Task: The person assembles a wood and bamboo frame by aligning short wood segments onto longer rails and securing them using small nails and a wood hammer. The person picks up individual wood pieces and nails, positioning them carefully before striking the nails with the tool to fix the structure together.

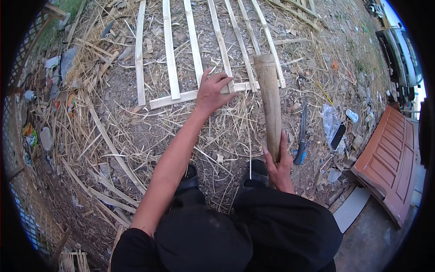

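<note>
Several pale bamboo slats lie side by side on the ground, running away from me. Their near ends meet or come close to a crosswise slat. My left hand is closed at that junction, thumb and fingers about the end of one lengthwise slat. In my right hand is a thick, brown-grey wooden club, gripped at its narrower near end. It tilts upward, its broad far end covering part of the crosswise slat. A long knife with a dark handle lies right of the right hand.
Shavings and thin strips litter the dirt. Longer strips lie at left beside a lattice panel. At right are a clear plastic bag, a can and a leaning brown panelled door. A vehicle stands at far right.
</note>
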Demonstrator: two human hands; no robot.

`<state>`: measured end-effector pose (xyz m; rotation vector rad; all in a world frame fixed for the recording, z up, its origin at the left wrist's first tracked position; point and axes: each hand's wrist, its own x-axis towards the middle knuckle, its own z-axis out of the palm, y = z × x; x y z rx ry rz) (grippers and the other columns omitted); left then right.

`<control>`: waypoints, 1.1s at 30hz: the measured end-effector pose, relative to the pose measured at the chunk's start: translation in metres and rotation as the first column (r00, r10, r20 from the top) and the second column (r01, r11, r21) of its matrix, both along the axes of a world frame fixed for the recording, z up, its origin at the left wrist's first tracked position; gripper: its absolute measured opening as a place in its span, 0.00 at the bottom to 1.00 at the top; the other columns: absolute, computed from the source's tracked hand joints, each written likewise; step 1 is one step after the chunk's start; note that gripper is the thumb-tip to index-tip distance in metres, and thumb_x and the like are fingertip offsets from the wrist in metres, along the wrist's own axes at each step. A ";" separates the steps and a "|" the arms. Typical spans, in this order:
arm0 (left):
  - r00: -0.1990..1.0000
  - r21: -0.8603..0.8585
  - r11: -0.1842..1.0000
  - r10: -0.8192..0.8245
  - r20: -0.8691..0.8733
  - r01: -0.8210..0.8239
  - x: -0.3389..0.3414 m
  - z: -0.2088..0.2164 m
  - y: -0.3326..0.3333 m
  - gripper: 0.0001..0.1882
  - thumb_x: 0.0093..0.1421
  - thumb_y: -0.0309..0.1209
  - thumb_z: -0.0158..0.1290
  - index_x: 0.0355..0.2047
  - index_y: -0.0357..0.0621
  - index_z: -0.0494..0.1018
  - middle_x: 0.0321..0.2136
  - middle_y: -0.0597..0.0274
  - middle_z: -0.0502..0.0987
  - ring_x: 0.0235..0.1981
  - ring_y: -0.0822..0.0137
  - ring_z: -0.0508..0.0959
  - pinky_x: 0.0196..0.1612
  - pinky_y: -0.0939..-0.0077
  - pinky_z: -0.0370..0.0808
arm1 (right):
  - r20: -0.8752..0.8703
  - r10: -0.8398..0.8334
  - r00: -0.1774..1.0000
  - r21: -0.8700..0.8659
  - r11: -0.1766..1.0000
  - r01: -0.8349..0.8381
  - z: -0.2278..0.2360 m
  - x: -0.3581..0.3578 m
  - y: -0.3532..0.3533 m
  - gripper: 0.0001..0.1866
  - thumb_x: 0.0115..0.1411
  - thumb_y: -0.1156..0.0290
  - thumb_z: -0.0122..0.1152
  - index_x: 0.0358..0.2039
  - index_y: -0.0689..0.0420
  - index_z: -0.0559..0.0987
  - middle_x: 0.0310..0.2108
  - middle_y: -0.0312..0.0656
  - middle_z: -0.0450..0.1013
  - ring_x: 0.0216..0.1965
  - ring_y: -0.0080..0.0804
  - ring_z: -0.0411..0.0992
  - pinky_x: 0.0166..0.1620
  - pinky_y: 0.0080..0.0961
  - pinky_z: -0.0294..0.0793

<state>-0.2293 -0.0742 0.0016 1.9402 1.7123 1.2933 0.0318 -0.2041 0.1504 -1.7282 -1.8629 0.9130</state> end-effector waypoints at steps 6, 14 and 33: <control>0.996 -0.045 0.996 -0.074 -0.048 0.072 -0.010 -0.003 0.001 0.20 0.44 0.41 0.73 0.37 0.48 0.85 0.48 0.63 0.80 0.50 0.64 0.79 0.72 0.52 0.56 | 0.190 0.192 0.963 -0.176 0.971 -0.159 -0.013 0.003 -0.003 0.40 0.65 0.67 0.66 0.75 0.45 0.59 0.38 0.58 0.80 0.38 0.51 0.82 0.43 0.38 0.78; 0.995 -0.112 0.991 -0.074 -0.067 0.067 -0.010 0.005 -0.002 0.20 0.45 0.40 0.72 0.39 0.51 0.86 0.45 0.68 0.81 0.52 0.64 0.76 0.73 0.47 0.51 | 0.170 0.158 0.973 -0.168 0.977 -0.129 -0.018 -0.003 -0.003 0.40 0.65 0.66 0.66 0.75 0.42 0.59 0.37 0.58 0.80 0.36 0.52 0.82 0.40 0.40 0.79; 0.983 -0.147 0.986 0.047 -0.175 -0.073 -0.002 0.002 0.002 0.64 0.46 0.63 0.68 0.70 0.31 0.54 0.45 0.80 0.86 0.54 0.64 0.73 0.69 0.49 0.47 | 0.279 0.168 0.945 -0.167 0.978 -0.125 -0.007 0.006 0.009 0.42 0.66 0.70 0.64 0.76 0.49 0.54 0.44 0.61 0.79 0.43 0.57 0.81 0.45 0.40 0.79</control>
